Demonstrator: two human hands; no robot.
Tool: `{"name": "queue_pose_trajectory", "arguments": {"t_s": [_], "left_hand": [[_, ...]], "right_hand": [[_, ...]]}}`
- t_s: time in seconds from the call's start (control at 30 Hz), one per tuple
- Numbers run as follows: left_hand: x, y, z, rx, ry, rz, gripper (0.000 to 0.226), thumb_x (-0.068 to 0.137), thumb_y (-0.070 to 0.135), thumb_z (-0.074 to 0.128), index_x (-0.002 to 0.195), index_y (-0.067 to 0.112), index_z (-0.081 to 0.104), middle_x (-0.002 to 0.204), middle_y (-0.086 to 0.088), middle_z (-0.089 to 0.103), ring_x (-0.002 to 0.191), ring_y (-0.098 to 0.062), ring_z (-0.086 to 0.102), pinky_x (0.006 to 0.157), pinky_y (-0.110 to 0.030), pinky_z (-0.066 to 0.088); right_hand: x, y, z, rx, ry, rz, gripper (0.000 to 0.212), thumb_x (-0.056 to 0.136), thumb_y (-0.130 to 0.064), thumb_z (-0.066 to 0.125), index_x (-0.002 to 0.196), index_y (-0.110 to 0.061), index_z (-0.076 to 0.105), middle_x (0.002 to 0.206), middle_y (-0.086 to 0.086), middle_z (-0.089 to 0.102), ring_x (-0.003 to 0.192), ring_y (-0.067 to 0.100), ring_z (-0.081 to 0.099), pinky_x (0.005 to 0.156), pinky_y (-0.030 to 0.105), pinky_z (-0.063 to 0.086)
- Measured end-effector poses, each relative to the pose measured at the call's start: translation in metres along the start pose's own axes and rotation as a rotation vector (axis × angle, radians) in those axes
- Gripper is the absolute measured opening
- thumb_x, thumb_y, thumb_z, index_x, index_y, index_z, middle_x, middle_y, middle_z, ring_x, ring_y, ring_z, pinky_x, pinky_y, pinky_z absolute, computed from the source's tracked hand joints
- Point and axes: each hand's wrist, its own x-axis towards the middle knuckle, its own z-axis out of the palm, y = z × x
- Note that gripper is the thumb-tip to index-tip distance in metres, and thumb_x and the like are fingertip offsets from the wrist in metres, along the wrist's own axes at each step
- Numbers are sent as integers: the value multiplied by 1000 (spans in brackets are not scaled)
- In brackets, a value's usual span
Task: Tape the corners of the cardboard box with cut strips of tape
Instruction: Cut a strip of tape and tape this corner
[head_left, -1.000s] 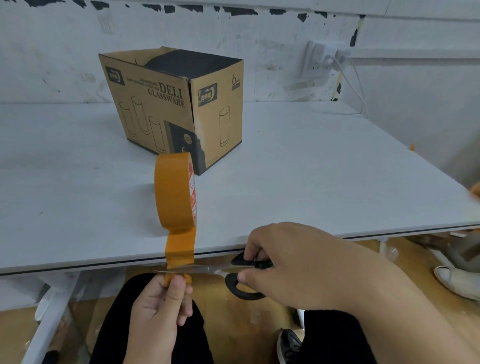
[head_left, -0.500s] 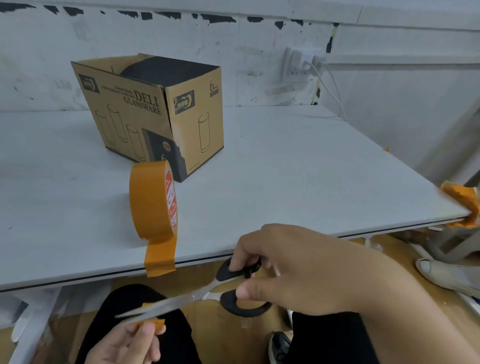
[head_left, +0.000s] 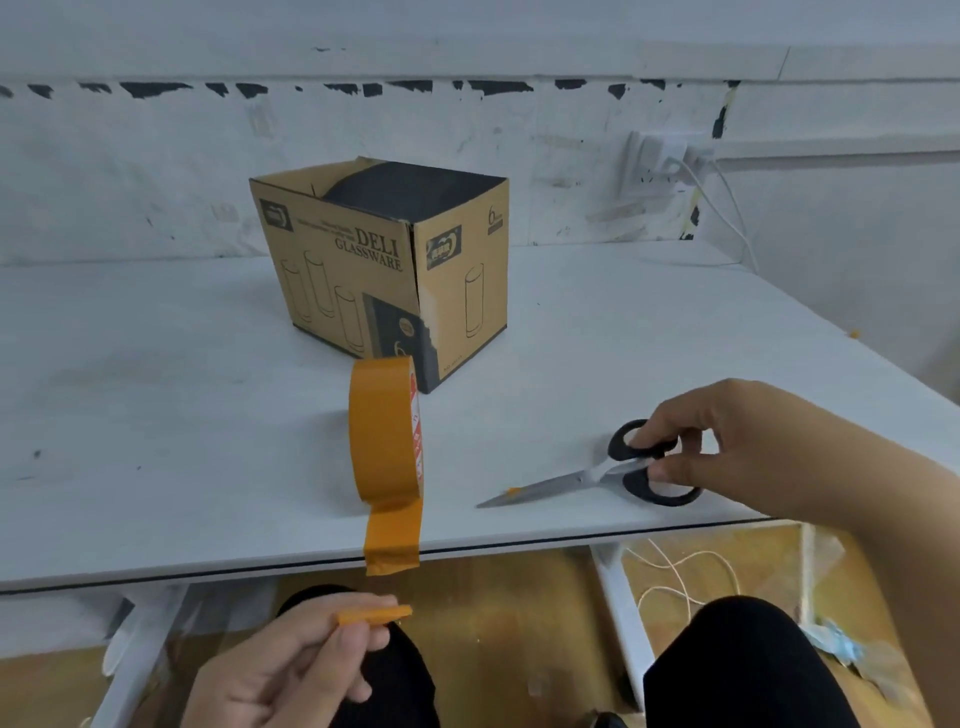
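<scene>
the white table lies bare to the left of the cardboard box, and bare again between the box and the right edge. the box stands well back, its near corner just behind the upright tape roll, which blocks a straight reach from the front; the roll's loose end hangs over the table's near edge. to the right, the scissors lie near the front edge under the right hand, blades pointing toward the roll with open table between. the left hand with a cut strip is below the table edge. behind the box the gap to the wall looks narrow, though that is hard to judge.
</scene>
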Motion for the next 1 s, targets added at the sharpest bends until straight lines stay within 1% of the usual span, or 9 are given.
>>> {"name": "queue_pose_trajectory", "arguments": {"t_s": [0.1, 0.17, 0.23, 0.3, 0.5, 0.67, 0.83, 0.97, 1.0], "left_hand": [[6, 8, 1, -48, 8, 0, 7, 76, 43, 72, 75, 39, 77, 65, 1, 73, 49, -15, 65, 43, -24, 53], [10, 16, 1, -80, -39, -1, 19, 75, 54, 69, 78, 38, 77, 69, 1, 74, 54, -13, 67, 47, -21, 55], [14, 22, 1, -122, -63, -40, 37, 66, 69, 66, 79, 36, 77, 73, 1, 75, 58, -13, 69, 49, -21, 55], [16, 24, 3, -114, -53, -44, 26, 71, 58, 68, 78, 35, 78, 73, 0, 75, 59, -13, 69, 51, -23, 56], [17, 31, 8, -155, -73, -157, 19, 67, 46, 68, 71, 31, 78, 65, -6, 72, 53, -13, 65, 50, -17, 51], [15, 39, 5, -114, -134, -135, 22, 73, 57, 70, 72, 35, 77, 60, 2, 70, 54, -6, 64, 52, -12, 46], [18, 44, -2, -49, -213, -127, 29, 56, 62, 63, 78, 47, 75, 70, 7, 73, 61, -6, 66, 57, -14, 50], [28, 48, -5, -111, -201, -172, 13, 78, 37, 69, 73, 48, 75, 73, 7, 76, 66, -5, 69, 59, -13, 51], [30, 52, -5, -149, -209, -198, 4, 70, 48, 72, 73, 48, 75, 74, 5, 76, 68, -6, 70, 60, -13, 52]], "right_hand": [[6, 0, 9, -2, 24, 54, 17, 80, -37, 72, 89, -50, 67, 73, -7, 63, 61, 1, 55, 56, 11, 40], [6, -2, 12, -30, 48, 69, 15, 82, -39, 68, 95, -46, 67, 73, -9, 62, 63, 1, 55, 56, 13, 38], [2, -8, 12, -33, 122, 17, 13, 84, -38, 65, 96, -43, 65, 76, -21, 61, 72, -9, 54, 63, 6, 38], [-7, -26, 13, 60, 188, -79, 11, 82, -40, 65, 92, -46, 62, 87, -39, 57, 82, -15, 51, 70, -1, 35], [-40, -95, 39, 279, -124, -360, 50, 62, -81, 54, 109, -65, 45, 109, -41, 53, 103, -12, 50, 74, 8, 45], [-36, -108, 53, 238, 17, -469, 41, 73, -64, 59, 111, -49, 54, 103, -35, 56, 95, -8, 53, 82, 9, 42], [-34, -113, 51, 205, 80, -486, 16, 81, -50, 57, 88, -39, 67, 80, -22, 65, 78, -2, 59, 66, 16, 47], [-37, -118, 53, 241, 137, -467, 13, 82, -50, 57, 84, -40, 67, 85, -24, 62, 85, 1, 60, 69, 17, 47], [-37, -119, 53, 252, 156, -457, 14, 81, -50, 57, 83, -40, 66, 85, -24, 62, 84, 0, 60, 70, 17, 47]]}}
